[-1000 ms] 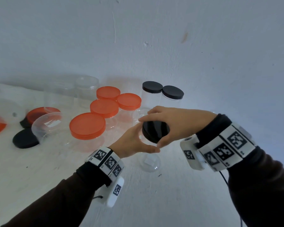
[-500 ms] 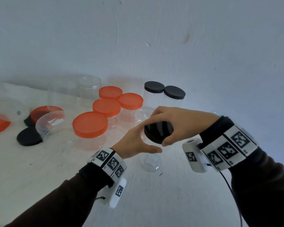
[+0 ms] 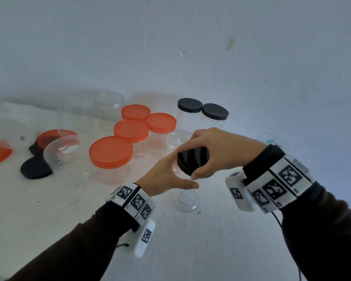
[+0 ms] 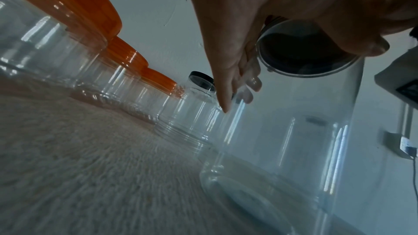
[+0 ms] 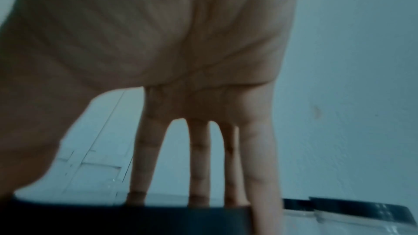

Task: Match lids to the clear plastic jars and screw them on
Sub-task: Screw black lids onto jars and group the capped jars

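Observation:
A clear plastic jar (image 3: 187,201) stands on the white table, with a black lid (image 3: 193,161) on its mouth. My left hand (image 3: 164,175) grips the jar just under the lid, thumb in front and fingers behind. My right hand (image 3: 217,151) comes from above, its fingertips and thumb curled round the lid's rim. In the left wrist view the jar (image 4: 294,131) fills the right side and the lid (image 4: 305,54) shows through its wall. In the right wrist view my fingers (image 5: 199,158) reach down onto the lid (image 5: 158,219).
Several orange-lidded jars (image 3: 110,152) stand left of my hands, and two black-lidded jars (image 3: 215,111) stand behind them. At the left, an open jar (image 3: 61,151) lies on its side by a loose black lid (image 3: 36,169) and a loose orange lid (image 3: 49,138). The wall rises close behind.
Both hands keep their hold on the jar and the lid in the same spot. The right thumb has shifted slightly along the lid's rim.

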